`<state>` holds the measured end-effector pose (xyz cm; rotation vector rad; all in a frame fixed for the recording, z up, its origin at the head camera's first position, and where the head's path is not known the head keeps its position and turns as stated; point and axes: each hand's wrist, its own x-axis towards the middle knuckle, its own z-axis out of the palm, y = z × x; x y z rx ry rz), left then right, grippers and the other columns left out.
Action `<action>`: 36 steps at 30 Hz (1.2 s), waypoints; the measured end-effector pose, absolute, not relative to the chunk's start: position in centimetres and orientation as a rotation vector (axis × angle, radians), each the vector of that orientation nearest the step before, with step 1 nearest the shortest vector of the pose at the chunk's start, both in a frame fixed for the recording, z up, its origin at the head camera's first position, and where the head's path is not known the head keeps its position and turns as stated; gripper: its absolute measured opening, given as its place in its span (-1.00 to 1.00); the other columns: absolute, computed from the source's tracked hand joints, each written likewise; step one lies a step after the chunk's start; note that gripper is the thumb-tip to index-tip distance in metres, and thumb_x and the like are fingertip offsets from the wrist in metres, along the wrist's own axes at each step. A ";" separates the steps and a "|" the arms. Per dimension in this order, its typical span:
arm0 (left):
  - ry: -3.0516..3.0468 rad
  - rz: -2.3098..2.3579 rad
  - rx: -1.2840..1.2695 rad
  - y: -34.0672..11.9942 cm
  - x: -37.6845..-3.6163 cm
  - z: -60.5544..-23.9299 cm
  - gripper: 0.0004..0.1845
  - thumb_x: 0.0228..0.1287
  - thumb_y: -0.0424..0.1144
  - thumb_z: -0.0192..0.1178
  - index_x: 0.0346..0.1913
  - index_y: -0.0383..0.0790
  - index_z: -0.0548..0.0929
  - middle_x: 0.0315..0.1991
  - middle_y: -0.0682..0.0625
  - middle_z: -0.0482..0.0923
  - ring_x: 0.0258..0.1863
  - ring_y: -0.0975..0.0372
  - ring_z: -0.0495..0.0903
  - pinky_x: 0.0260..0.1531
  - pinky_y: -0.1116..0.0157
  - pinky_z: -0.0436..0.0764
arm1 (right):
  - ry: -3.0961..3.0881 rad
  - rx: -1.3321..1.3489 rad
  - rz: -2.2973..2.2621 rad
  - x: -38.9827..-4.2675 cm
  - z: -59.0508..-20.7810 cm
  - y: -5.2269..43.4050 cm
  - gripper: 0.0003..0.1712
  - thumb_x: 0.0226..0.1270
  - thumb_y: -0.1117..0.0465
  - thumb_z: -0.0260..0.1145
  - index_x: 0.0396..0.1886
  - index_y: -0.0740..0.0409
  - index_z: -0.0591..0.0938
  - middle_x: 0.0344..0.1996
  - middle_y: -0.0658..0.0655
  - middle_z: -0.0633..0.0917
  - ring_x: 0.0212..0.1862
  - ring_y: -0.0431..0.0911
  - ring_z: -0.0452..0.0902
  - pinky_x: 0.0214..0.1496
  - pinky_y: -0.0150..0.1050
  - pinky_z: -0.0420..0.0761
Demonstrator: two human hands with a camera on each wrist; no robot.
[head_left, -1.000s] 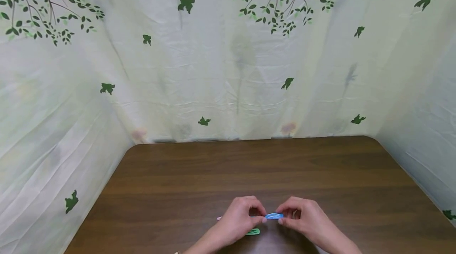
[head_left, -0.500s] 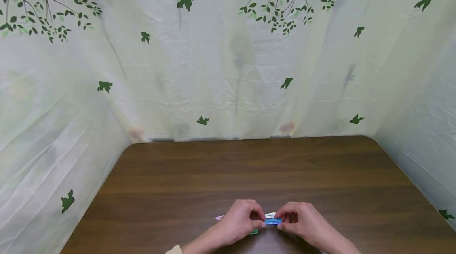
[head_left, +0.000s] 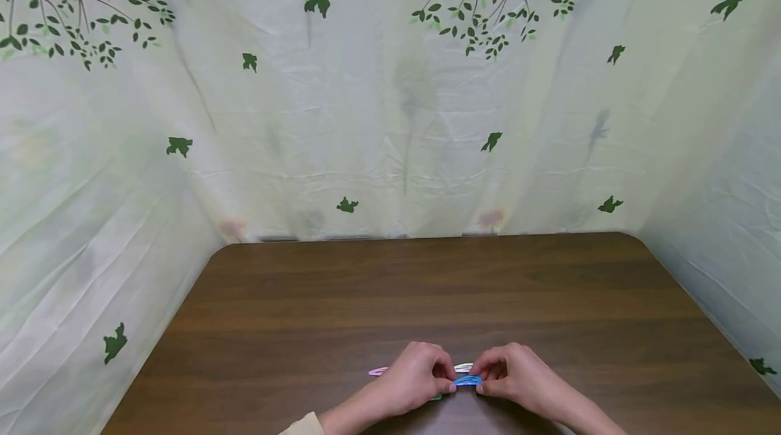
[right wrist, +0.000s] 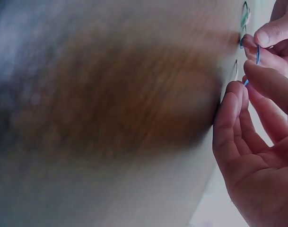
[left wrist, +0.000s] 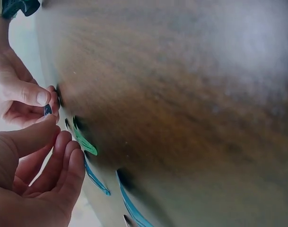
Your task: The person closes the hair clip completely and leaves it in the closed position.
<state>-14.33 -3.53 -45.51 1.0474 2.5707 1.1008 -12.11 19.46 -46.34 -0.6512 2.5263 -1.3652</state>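
In the head view, a blue snap hair clip (head_left: pixel 467 380) is held level between both hands near the front of the table. My left hand (head_left: pixel 416 375) pinches its left end, and my right hand (head_left: pixel 514 378) pinches the right end. Just behind it a white hair clip (head_left: pixel 464 368) lies partly covered by the right fingers. A pink hair clip (head_left: pixel 377 372) sticks out beyond the left hand, which hides much of a green hair clip (head_left: pixel 436 397). From the right wrist, the held blue clip shows as a thin strip (right wrist: pixel 258 54) between the fingertips.
The left wrist view shows the green clip (left wrist: pixel 83 137) on the table, with a blue clip (left wrist: pixel 96 179) and another blue clip (left wrist: pixel 132 203) farther along. The brown wooden table (head_left: pixel 427 286) ends at a pale leaf-printed curtain (head_left: pixel 390 116) on its back and sides.
Both hands have drawn the blue clip slightly toward the body. The white clip now shows behind it, and the pink one shows more, while less of the green one is visible.
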 end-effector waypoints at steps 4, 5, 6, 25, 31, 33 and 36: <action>2.606 1.032 1.096 -3.3 -14.3 -45.4 -0.86 0.00 -0.36 0.48 -0.51 -0.08 0.72 -0.55 0.34 0.44 -0.54 0.56 0.39 -0.50 0.59 0.40 | 2.520 -0.648 -1.364 -12.1 -46.4 19.5 -0.84 0.10 0.29 0.50 -0.33 -0.03 0.74 -0.52 -0.17 0.65 -0.44 -0.30 0.55 -0.40 -0.36 0.56; 2.614 1.018 1.102 -3.3 -14.3 -45.4 -0.86 0.00 -0.36 0.48 -0.51 -0.07 0.72 -0.55 0.34 0.44 -0.54 0.56 0.38 -0.50 0.59 0.39 | 2.519 -0.646 -1.363 -12.2 -46.4 19.6 -0.84 0.10 0.29 0.49 -0.33 -0.02 0.74 -0.51 -0.17 0.65 -0.44 -0.30 0.55 -0.40 -0.36 0.56; 2.622 1.004 1.107 -3.2 -14.3 -45.4 -0.85 0.00 -0.35 0.49 -0.52 -0.06 0.71 -0.54 0.35 0.43 -0.54 0.56 0.38 -0.50 0.59 0.38 | 2.518 -0.645 -1.361 -12.2 -46.4 19.6 -0.84 0.10 0.30 0.49 -0.33 -0.02 0.74 -0.51 -0.17 0.65 -0.44 -0.30 0.55 -0.40 -0.36 0.56; 2.637 0.762 1.316 -3.1 -15.7 -45.7 -0.86 -0.01 -0.23 0.52 -0.52 0.02 0.72 -0.52 0.36 0.42 -0.43 0.53 0.35 -0.38 0.58 0.33 | 2.559 -0.652 -1.265 -12.6 -46.3 19.6 -0.83 0.07 0.29 0.51 -0.35 -0.07 0.75 -0.51 -0.20 0.60 -0.47 -0.32 0.50 -0.44 -0.37 0.52; 2.570 0.819 1.353 -3.2 -16.2 -46.1 -0.86 -0.04 -0.25 0.53 -0.51 -0.01 0.74 -0.51 0.34 0.45 -0.42 0.55 0.36 -0.37 0.59 0.34 | 2.562 -0.682 -1.261 -12.8 -46.6 19.8 -0.83 0.06 0.25 0.54 -0.35 -0.07 0.74 -0.54 -0.21 0.58 -0.48 -0.34 0.48 -0.45 -0.38 0.51; 2.555 0.833 1.351 -3.2 -16.4 -46.3 -0.87 -0.04 -0.25 0.54 -0.50 -0.01 0.74 -0.51 0.34 0.46 -0.40 0.55 0.36 -0.35 0.58 0.35 | 2.563 -0.694 -1.258 -12.9 -46.6 19.9 -0.83 0.06 0.23 0.55 -0.35 -0.07 0.74 -0.54 -0.21 0.58 -0.48 -0.35 0.47 -0.45 -0.39 0.51; 2.531 0.845 1.344 -3.2 -16.6 -46.4 -0.88 -0.02 -0.23 0.53 -0.49 0.01 0.75 -0.49 0.35 0.47 -0.38 0.56 0.36 -0.33 0.57 0.35 | 2.552 -0.700 -1.256 -12.9 -46.6 20.0 -0.83 0.06 0.22 0.55 -0.35 -0.07 0.74 -0.54 -0.21 0.58 -0.48 -0.35 0.47 -0.46 -0.39 0.51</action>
